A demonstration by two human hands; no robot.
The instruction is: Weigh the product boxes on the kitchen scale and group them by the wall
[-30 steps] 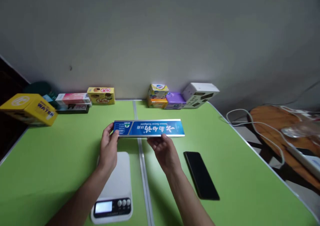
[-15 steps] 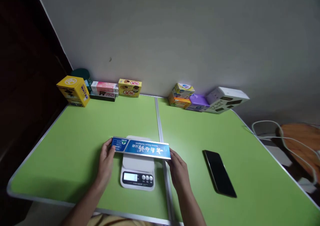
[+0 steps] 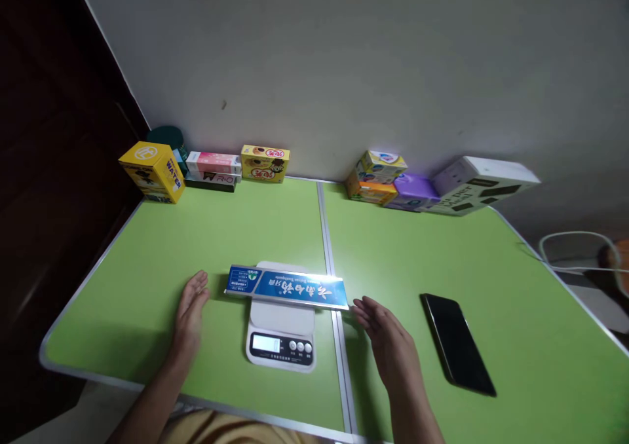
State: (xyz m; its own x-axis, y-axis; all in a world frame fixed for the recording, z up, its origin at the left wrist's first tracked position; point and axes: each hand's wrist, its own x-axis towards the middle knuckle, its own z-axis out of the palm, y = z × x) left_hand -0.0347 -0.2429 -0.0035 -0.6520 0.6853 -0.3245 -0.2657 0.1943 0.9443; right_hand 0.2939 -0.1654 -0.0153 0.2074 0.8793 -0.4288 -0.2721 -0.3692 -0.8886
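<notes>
Two bare hands flank a blue toothpaste box (image 3: 287, 288), which lies crosswise on the white kitchen scale (image 3: 282, 319), both ends overhanging the plate. The box hides the middle of the plate; only a strip at the far edge and the near part show. Scale display (image 3: 266, 344) is lit, its digits too faint to read. Box lettering appears upside down from this viewpoint, its small print illegible. Both forearms are cut off by the lower border. Left hand (image 3: 188, 313): left of the box and apart from it, palm turned inward, fingers nearly straight and held close together. Right hand (image 3: 388, 339): just beside the box's right end, a narrow gap between; fingers lightly bent, lying loosely together, thumb largely hidden. Black phone (image 3: 459, 344) lies on the green bench (image 3: 236, 234) to the right of the right hand. Along the wall, left group: yellow WATER box (image 3: 152, 172), partly covering a dark green container (image 3: 168, 137); pink-and-white box (image 3: 215, 163) stacked on a dark box (image 3: 211, 182); yellow snack box (image 3: 265, 164). Right group: small yellow box (image 3: 382, 164) on an orange one (image 3: 372, 192), purple pack (image 3: 413, 192), leaning white carton (image 3: 484, 185). White cable (image 3: 572, 236) runs out at the right border.
</notes>
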